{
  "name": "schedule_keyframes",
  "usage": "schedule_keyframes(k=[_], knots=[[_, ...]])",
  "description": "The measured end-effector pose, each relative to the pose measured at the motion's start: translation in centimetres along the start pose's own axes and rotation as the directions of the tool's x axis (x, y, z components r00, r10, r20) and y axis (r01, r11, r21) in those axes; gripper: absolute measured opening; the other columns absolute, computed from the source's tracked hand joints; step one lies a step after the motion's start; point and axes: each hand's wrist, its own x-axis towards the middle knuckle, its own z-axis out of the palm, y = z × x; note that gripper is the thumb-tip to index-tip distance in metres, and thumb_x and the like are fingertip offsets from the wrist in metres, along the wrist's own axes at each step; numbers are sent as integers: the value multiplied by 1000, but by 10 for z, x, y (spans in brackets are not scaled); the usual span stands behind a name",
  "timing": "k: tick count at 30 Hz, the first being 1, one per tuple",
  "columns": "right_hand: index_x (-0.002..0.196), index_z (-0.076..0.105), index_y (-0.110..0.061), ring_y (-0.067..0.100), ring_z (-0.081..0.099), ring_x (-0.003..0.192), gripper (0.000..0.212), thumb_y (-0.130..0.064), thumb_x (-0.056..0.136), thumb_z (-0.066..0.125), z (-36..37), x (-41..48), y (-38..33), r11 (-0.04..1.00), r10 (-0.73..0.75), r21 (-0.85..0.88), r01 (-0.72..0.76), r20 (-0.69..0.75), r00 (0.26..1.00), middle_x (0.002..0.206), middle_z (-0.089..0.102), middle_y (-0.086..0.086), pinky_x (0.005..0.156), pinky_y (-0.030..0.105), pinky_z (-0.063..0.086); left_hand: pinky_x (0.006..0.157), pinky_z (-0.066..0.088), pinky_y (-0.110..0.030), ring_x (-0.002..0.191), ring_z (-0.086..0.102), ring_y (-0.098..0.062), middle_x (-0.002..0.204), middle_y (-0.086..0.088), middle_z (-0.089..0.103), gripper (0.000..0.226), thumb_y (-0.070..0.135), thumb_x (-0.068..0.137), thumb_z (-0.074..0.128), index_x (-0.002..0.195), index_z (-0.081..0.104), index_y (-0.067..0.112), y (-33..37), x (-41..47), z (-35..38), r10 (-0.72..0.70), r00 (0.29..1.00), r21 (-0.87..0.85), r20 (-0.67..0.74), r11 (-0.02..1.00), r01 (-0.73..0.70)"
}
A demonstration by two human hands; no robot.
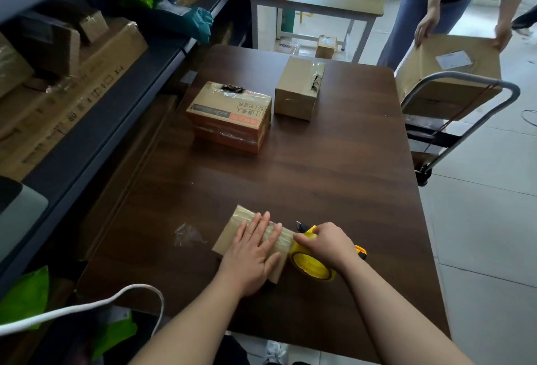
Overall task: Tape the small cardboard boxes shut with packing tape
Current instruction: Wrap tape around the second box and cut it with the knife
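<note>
The left grip (252, 251) is laid flat, fingers straight and slightly spread, on a small cardboard box (229, 234) on the near part of the tabletop (319, 175). Just to its right, the right grip (328, 244) is curled round a yellow tape roll (311, 268) held against the box's right end. A clear film scrap (189, 235) is seen left of the left grip. Well beyond both grips, a printed box (232, 114) and a plain taped box (296, 88) are set side by side.

Well beyond the left hand (255, 251), the orange box (229, 120) bears upside-down Chinese print and a "3". Far left of that hand, a long shelf carton (87, 79) reads "X-6".
</note>
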Motion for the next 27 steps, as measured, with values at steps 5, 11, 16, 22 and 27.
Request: schedule_keyframes(k=[5, 11, 16, 22, 27], knots=[[68, 58, -15, 21, 60, 75, 52, -64, 83, 55, 6, 1, 5, 999, -16, 46, 16, -2, 1000, 64, 57, -3, 61, 30, 40, 114, 0, -47, 149, 1, -28, 160, -8, 0, 76, 70, 90, 8, 154, 6, 28, 4, -2, 2, -182, 983, -30, 4, 983, 182], [61, 53, -13, 23, 55, 69, 58, -61, 93, 45, 11, -1, 19, 986, -113, 118, 114, -14, 993, 62, 54, 2, 64, 35, 40, 113, -21, -41, 140, -34, -15, 152, 1, -35, 90, 73, 78, -10, 146, -25, 16, 6, 1, -4, -242, 970, -74, -12, 968, 241], [55, 39, -20, 14, 38, 52, 52, -48, 98, 47, 20, -6, 28, 951, -193, 245, 188, -6, 981, 52, 37, -5, 56, 34, 29, 108, -28, -30, 140, -32, -13, 155, 4, -29, 80, 62, 79, -18, 147, -21, 20, -20, 19, -16, -88, 996, 24, -14, 996, 89], [65, 52, -16, 12, 41, 55, 45, -50, 93, 54, 40, -15, 55, 919, -136, 374, 121, 15, 991, 57, 41, -2, 56, 33, 31, 115, -20, -33, 140, -31, -13, 154, 6, -30, 77, 61, 79, -17, 146, -23, 24, -43, 38, -22, 2, 999, 83, 32, 997, -5], [68, 53, -14, 11, 41, 58, 41, -45, 95, 54, 47, -16, 53, 901, -135, 421, 109, 32, 990, 59, 41, -1, 58, 32, 31, 116, -18, -31, 141, -30, -11, 156, 5, -27, 71, 61, 85, -10, 145, -25, 24, -46, 41, -21, 18, 998, 84, 57, 996, -23]])
